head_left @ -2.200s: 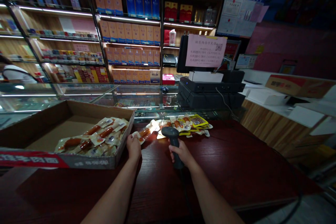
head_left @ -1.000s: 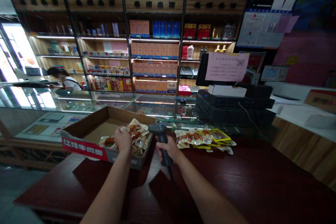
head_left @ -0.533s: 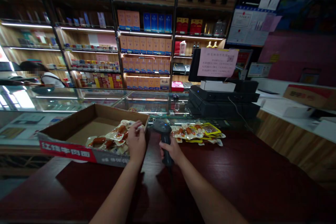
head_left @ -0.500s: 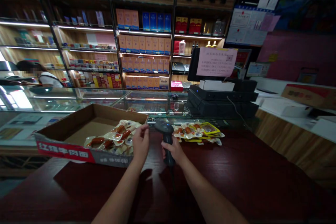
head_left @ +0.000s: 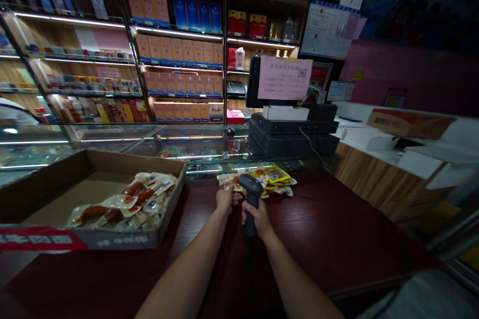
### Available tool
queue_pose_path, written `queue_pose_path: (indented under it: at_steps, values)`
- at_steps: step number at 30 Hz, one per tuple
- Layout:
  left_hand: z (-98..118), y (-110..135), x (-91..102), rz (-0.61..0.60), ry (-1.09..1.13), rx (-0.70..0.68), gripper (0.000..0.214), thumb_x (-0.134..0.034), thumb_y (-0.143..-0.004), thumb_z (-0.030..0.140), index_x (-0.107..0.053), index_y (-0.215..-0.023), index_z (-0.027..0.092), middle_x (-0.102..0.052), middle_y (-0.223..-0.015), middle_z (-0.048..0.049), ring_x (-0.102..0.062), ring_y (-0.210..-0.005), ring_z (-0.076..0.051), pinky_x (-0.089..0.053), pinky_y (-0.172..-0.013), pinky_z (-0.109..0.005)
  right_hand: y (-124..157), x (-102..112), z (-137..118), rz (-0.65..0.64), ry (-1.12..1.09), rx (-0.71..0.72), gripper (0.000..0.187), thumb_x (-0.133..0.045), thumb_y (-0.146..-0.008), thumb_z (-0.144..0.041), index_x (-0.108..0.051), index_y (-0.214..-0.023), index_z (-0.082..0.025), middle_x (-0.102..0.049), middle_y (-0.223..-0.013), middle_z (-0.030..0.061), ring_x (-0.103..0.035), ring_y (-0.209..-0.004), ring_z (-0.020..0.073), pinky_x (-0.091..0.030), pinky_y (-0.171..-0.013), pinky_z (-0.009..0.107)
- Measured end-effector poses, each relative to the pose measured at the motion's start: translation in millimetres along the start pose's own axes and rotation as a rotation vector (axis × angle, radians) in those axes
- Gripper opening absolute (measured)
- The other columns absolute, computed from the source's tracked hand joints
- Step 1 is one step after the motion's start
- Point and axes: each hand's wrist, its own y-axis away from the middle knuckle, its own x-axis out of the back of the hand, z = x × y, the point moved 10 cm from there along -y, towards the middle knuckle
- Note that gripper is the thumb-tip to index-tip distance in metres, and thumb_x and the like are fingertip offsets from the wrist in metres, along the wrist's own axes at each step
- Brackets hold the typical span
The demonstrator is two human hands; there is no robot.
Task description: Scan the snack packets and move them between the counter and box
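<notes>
My right hand is wrapped round the handle of a dark handheld barcode scanner, its head up and its cable trailing down. Just left of it, my left hand has its fingers curled at the near edge of a clear-wrapped sausage pack and seems to grip it. This pack lies at the left end of a pile holding other sausage packs and yellow food packets. The scanner hides part of the pile. To the left, more wrapped sausages lie in an open cardboard tray.
Behind the dark red tabletop runs a glass display counter. A monitor with a pink notice stands on black equipment at the back. Shelves of boxed goods line the wall. A person's white sleeve shows far left.
The view has turned right. My left hand has moved from beside the cardboard tray to the pile's left end. The scanner, still in my right hand, is now in front of the pile.
</notes>
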Motion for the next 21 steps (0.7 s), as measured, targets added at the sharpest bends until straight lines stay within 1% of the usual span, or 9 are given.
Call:
queue_pose_path:
  at_steps: [3,6,9,11,12,14,17,19,21]
  values:
    - [8,-6,3.0,0.117,-0.051,-0.082,0.016,-0.045,-0.083,0.025,-0.056,-0.082,0.012,-0.066,-0.065,-0.0119,-0.066,-0.056,-0.021,-0.042,-0.043,-0.024,-2,2,0,-0.001,-0.009,-0.002,0.039,-0.068,-0.065,-0.038,-0.049,-0.092,-0.017,-0.053,-0.051,-0.0067,-0.046,-0.034,0.0095,-0.042,-0.034,0.023]
    - [17,-1,12.8,0.149,-0.094,-0.151,0.013,-0.045,-0.08,0.022,-0.056,-0.079,0.014,-0.065,-0.066,-0.0088,-0.063,-0.054,-0.018,-0.042,-0.047,-0.025,-3,2,-3,-0.012,-0.006,0.013,0.036,-0.066,-0.067,-0.037,-0.049,-0.091,-0.017,-0.052,-0.05,-0.0071,-0.046,-0.034,0.0092,-0.042,-0.034,0.023]
    - [45,16,38.3,0.21,-0.287,-0.389,0.013,-0.049,-0.076,0.025,-0.053,-0.066,0.018,-0.059,-0.061,-0.0032,-0.058,-0.058,-0.016,-0.041,-0.053,-0.025,-3,0,-5,-0.026,-0.017,0.021,0.04,-0.066,-0.067,-0.037,-0.049,-0.097,-0.017,-0.053,-0.052,-0.007,-0.047,-0.034,0.0091,-0.043,-0.035,0.023]
    - [63,29,61.9,0.287,-0.434,-0.571,0.018,-0.047,-0.077,0.028,-0.047,-0.061,0.019,-0.052,-0.057,0.0003,-0.053,-0.058,-0.015,-0.04,-0.056,-0.025,-2,-2,-6,-0.039,-0.015,0.017,0.043,-0.067,-0.067,-0.037,-0.049,-0.1,-0.017,-0.053,-0.052,-0.0072,-0.046,-0.035,0.0091,-0.043,-0.035,0.023]
    - [67,34,75.8,0.326,-0.468,-0.625,0.019,-0.047,-0.077,0.029,-0.045,-0.06,0.02,-0.049,-0.056,0.0015,-0.051,-0.058,-0.015,-0.04,-0.057,-0.025,-1,-4,-7,-0.047,-0.013,0.01,0.043,-0.067,-0.067,-0.037,-0.049,-0.1,-0.016,-0.052,-0.051,-0.0073,-0.046,-0.035,0.0091,-0.043,-0.036,0.023]
    - [65,33,106.1,0.384,-0.426,-0.651,0.017,-0.049,-0.077,0.031,-0.045,-0.064,0.02,-0.048,-0.057,0.0026,-0.051,-0.058,-0.014,-0.042,-0.059,-0.026,0,-8,-7,-0.062,-0.022,-0.012,0.043,-0.068,-0.066,-0.037,-0.049,-0.099,-0.017,-0.052,-0.052,-0.0072,-0.046,-0.035,0.0089,-0.043,-0.035,0.023]
    - [46,20,144.5,0.429,-0.22,-0.602,0.012,-0.053,-0.076,0.03,-0.048,-0.074,0.019,-0.052,-0.064,0.0026,-0.054,-0.06,-0.014,-0.047,-0.062,-0.028,0,-13,-2,-0.096,-0.023,-0.075,0.042,-0.068,-0.065,-0.035,-0.048,-0.098,-0.018,-0.054,-0.055,-0.0071,-0.047,-0.036,0.0088,-0.044,-0.034,0.023]
    - [32,8,160.9,0.462,-0.078,-0.55,0.011,-0.053,-0.077,0.028,-0.048,-0.078,0.018,-0.054,-0.066,0.0027,-0.056,-0.06,-0.013,-0.049,-0.064,-0.031,1,-14,5,-0.131,0.016,-0.13,0.043,-0.068,-0.063,-0.034,-0.048,-0.097,-0.017,-0.054,-0.055,-0.0073,-0.047,-0.036,0.009,-0.043,-0.033,0.022]
    - [25,1,170.4,0.514,0.013,-0.547,0.008,-0.051,-0.077,0.025,-0.048,-0.079,0.018,-0.055,-0.067,0.0022,-0.058,-0.06,-0.014,-0.051,-0.066,-0.034,1,-14,12,-0.156,0.072,-0.176,0.044,-0.068,-0.063,-0.034,-0.047,-0.098,-0.017,-0.054,-0.054,-0.0074,-0.048,-0.036,0.0093,-0.042,-0.033,0.021]
